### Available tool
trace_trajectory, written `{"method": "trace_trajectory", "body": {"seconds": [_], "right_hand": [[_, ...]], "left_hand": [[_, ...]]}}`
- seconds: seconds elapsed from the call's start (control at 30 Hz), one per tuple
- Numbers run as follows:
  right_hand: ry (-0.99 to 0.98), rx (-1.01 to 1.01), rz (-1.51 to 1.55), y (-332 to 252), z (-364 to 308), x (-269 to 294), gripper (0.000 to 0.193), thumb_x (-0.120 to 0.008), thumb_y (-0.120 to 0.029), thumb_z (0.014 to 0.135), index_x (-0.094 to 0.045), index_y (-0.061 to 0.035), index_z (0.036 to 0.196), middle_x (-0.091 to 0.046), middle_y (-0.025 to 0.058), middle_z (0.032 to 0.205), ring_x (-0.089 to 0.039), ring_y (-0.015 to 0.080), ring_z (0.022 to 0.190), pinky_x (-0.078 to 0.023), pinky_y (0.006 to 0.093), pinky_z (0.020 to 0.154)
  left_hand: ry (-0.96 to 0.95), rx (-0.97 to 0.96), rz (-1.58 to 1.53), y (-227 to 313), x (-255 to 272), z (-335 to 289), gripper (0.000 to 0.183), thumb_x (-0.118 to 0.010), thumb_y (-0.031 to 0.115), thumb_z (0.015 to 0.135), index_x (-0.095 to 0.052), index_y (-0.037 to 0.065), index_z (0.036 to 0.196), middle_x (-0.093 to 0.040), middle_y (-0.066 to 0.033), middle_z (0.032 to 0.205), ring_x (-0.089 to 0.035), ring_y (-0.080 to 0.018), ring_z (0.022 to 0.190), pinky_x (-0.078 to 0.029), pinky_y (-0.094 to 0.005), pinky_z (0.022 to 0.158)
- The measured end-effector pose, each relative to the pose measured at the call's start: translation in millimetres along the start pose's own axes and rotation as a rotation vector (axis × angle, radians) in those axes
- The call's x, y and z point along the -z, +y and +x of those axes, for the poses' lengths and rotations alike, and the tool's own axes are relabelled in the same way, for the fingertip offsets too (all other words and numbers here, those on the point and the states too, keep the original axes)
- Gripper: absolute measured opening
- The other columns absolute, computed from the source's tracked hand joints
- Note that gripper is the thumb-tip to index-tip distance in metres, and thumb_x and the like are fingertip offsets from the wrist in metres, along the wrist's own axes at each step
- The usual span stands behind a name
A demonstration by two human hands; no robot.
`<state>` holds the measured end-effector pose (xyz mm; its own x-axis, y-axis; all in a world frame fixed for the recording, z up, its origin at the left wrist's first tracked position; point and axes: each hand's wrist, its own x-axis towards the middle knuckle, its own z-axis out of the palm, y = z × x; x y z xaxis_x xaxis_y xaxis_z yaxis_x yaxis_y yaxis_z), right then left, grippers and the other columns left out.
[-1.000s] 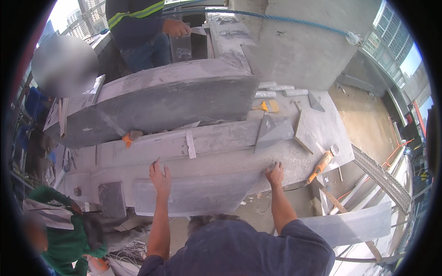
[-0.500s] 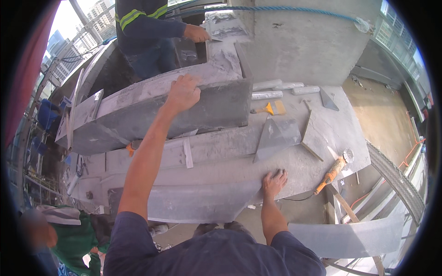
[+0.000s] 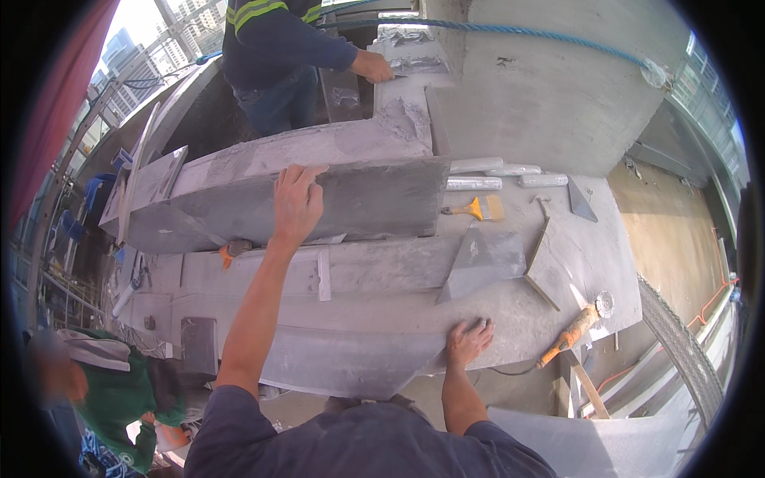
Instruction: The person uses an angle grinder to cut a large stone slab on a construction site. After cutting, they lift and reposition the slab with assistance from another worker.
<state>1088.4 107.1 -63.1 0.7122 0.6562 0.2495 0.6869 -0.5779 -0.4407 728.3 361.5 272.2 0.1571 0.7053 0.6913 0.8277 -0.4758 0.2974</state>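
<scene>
My left hand (image 3: pixel 299 203) is at the upper edge of a long, upright grey stone slab (image 3: pixel 382 195), its fingers bent over the edge and its thumb on the near side. The slab faces a raised ledge coated with pale mortar (image 3: pixel 319 140). My right hand (image 3: pixel 468 342) rests on the grey work surface with fingers spread, holding nothing. Just left of it, close to my body, lies a flat grey panel (image 3: pixel 343 362) with a slanted end. Beyond the right hand are a triangular grey stone offcut (image 3: pixel 486 263) and an orange angle grinder (image 3: pixel 572 331).
A yellow-handled paintbrush (image 3: pixel 482 209) lies near silver-wrapped rolls (image 3: pixel 474 183). A co-worker's hand (image 3: pixel 373 67) works at the ledge's far end. Another person in a green top (image 3: pixel 115 390) is at lower left. A blue rope (image 3: pixel 510 29) crosses the back; the grinder's cord trails near my right hand.
My left hand has moved left and nearer along the slab's upper edge, its fingers more bent. My right hand stays on the work surface. The whole view has shifted slightly.
</scene>
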Motion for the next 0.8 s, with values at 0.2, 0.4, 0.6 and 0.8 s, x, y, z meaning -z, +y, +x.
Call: {"method": "trace_trajectory", "body": {"seconds": [0.2, 0.4, 0.6, 0.8], "right_hand": [[0.004, 0.014, -0.024, 6, -3, -8, 0.060, -0.063, -0.033, 0.098, -0.061, 0.0042, 0.145, -0.051, 0.0230, 0.159, -0.045, 0.0412, 0.151, -0.032, 0.0544, 0.129], [-0.005, 0.052, -0.088, 14, -8, -19, 0.061, -0.062, -0.034, 0.099, -0.060, 0.0048, 0.146, -0.051, 0.0224, 0.160, -0.045, 0.0409, 0.153, -0.033, 0.0557, 0.128], [0.054, 0.087, -0.121, 22, -9, -28, 0.062, -0.060, -0.040, 0.100, -0.058, 0.0005, 0.148, -0.053, 0.0225, 0.157, -0.050, 0.0402, 0.147, -0.038, 0.0531, 0.124], [0.072, 0.099, -0.063, 13, -15, -34, 0.054, -0.060, -0.033, 0.101, -0.062, -0.0004, 0.145, -0.053, 0.0223, 0.157, -0.050, 0.0431, 0.145, -0.038, 0.0553, 0.122]], "left_hand": [[0.057, 0.081, 0.154, -42, 18, 32, 0.038, -0.062, 0.017, 0.094, -0.078, 0.012, 0.128, -0.066, -0.0130, 0.121, -0.060, -0.0357, 0.118, -0.046, -0.0522, 0.104], [0.034, 0.361, 0.357, -139, 57, 14, 0.040, -0.056, 0.025, 0.100, -0.077, 0.012, 0.131, -0.067, -0.0155, 0.131, -0.060, -0.0407, 0.127, -0.047, -0.0579, 0.108], [-0.177, 0.644, 0.492, -174, 108, -9, 0.046, -0.049, 0.030, 0.104, -0.072, 0.015, 0.140, -0.064, -0.0139, 0.150, -0.055, -0.0418, 0.140, -0.042, -0.0582, 0.117], [-0.257, 0.355, 0.511, -221, 135, -24, 0.059, -0.051, 0.021, 0.097, -0.064, 0.025, 0.155, -0.048, -0.0063, 0.171, -0.031, -0.0377, 0.162, -0.021, -0.0625, 0.130]]}}
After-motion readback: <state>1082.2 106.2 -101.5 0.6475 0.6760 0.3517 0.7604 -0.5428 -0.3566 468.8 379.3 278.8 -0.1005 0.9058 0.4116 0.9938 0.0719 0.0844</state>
